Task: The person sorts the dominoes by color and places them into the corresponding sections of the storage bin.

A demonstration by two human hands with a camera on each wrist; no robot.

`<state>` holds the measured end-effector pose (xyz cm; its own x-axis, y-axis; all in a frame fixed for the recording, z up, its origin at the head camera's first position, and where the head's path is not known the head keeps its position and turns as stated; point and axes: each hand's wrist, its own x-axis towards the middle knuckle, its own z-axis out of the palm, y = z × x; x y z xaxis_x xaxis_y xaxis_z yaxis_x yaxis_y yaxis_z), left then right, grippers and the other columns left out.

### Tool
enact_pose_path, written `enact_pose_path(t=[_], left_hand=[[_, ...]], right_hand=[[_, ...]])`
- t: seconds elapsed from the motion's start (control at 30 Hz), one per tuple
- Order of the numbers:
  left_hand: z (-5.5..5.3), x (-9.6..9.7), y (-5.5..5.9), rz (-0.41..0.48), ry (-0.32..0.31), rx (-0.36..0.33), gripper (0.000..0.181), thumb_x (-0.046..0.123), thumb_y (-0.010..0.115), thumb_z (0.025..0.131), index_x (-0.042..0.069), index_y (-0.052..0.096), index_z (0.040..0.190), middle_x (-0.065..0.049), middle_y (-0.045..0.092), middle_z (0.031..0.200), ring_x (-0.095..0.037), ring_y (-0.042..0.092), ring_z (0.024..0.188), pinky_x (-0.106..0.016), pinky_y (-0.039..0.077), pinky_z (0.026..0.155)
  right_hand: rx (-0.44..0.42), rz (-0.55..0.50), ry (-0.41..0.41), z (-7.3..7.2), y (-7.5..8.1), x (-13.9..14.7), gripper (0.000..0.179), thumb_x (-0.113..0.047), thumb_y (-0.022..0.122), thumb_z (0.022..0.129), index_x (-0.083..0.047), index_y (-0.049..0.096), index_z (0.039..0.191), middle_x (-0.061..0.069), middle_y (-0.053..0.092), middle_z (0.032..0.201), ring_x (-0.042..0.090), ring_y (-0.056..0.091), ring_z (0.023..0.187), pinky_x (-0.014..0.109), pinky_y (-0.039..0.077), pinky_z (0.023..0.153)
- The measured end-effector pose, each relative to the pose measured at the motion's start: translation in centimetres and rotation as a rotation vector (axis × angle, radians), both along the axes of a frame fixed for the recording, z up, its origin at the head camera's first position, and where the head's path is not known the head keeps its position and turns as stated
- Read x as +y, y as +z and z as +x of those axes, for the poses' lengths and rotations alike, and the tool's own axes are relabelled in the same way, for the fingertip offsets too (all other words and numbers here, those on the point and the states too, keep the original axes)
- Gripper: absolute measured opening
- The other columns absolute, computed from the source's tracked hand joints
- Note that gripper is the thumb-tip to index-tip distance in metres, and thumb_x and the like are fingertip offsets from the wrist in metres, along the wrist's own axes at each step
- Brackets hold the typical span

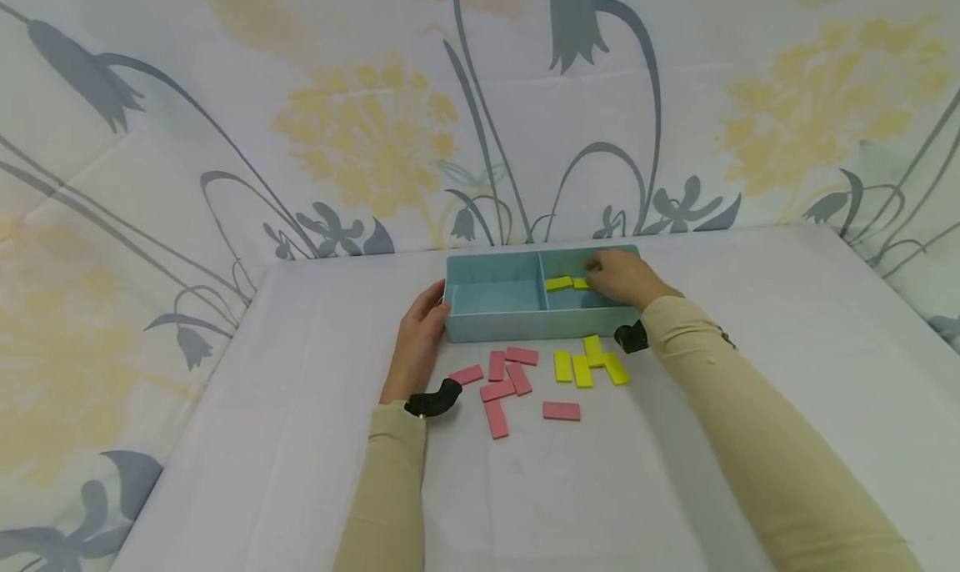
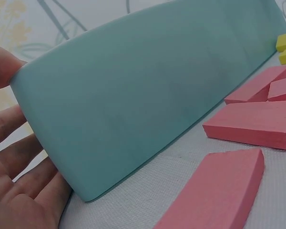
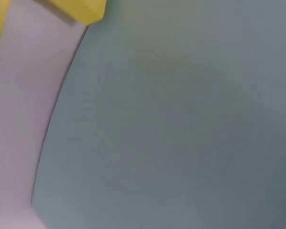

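A light-blue two-compartment box (image 1: 495, 325) stands on the cloth. My left hand (image 1: 417, 345) rests against its left end; in the left wrist view the thumb touches the top corner and the fingers (image 2: 16, 155) lie along the end wall. My right hand (image 1: 626, 277) reaches into the right compartment with bent fingers. Yellow blocks (image 1: 558, 283) lie in that compartment, one right beside the fingertips. The fingertips are partly hidden, so whether they pinch a block cannot be told. The right wrist view shows mostly the box's blue wall (image 3: 171, 124).
In front of the box lie several loose yellow blocks (image 1: 562, 367) and, left of them, several pink blocks (image 1: 497, 419). One pink block (image 1: 562, 411) lies apart, nearer me. White cloth (image 1: 315, 372) covers the table, and a flower-patterned sheet (image 1: 510, 105) hangs behind.
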<state>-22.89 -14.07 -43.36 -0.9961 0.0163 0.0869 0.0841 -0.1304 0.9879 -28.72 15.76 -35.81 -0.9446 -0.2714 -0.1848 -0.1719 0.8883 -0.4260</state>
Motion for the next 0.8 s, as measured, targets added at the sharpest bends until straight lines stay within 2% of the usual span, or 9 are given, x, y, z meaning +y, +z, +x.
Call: enact_pose_path(t=[0.17,0.33,0.63,0.8], left_hand=[[0.0,0.1,0.1,0.018,-0.004,0.003,0.044,0.017,0.045,0.093,0.01,0.038,0.135,-0.006,0.032,0.14,-0.019,0.029,0.128,-0.035,0.027,0.102],[0.1,0.0,0.2,0.018,-0.002,0.009,0.044,0.016,0.045,0.093,0.009,0.037,0.135,-0.007,0.033,0.14,-0.019,0.03,0.127,-0.035,0.027,0.102],[0.2,0.0,0.2,0.026,0.0,-0.008,0.044,0.018,0.047,0.092,0.012,0.039,0.134,-0.006,0.034,0.14,-0.018,0.032,0.126,-0.034,0.028,0.101],[0.2,0.2,0.2,0.024,-0.004,0.003,0.044,0.018,0.046,0.092,0.011,0.038,0.135,-0.007,0.033,0.14,-0.02,0.032,0.126,-0.035,0.027,0.102]], right_hand=[[0.002,-0.011,0.057,0.4,0.3,0.4,0.038,-0.014,0.042,0.089,-0.001,0.049,0.125,0.024,0.044,0.127,0.039,0.041,0.114,0.052,0.035,0.09],[0.02,-0.023,0.079,0.8,0.6,0.7,0.038,-0.016,0.044,0.091,-0.002,0.048,0.125,0.022,0.044,0.127,0.037,0.042,0.114,0.051,0.036,0.09],[0.078,-0.213,0.065,2.5,0.3,2.2,0.036,-0.021,0.045,0.093,-0.005,0.05,0.124,0.015,0.051,0.121,0.03,0.051,0.104,0.043,0.044,0.081],[0.078,-0.29,0.038,3.5,0.4,2.7,0.037,-0.027,0.046,0.093,-0.009,0.05,0.124,0.011,0.053,0.119,0.026,0.056,0.094,0.041,0.046,0.078]])
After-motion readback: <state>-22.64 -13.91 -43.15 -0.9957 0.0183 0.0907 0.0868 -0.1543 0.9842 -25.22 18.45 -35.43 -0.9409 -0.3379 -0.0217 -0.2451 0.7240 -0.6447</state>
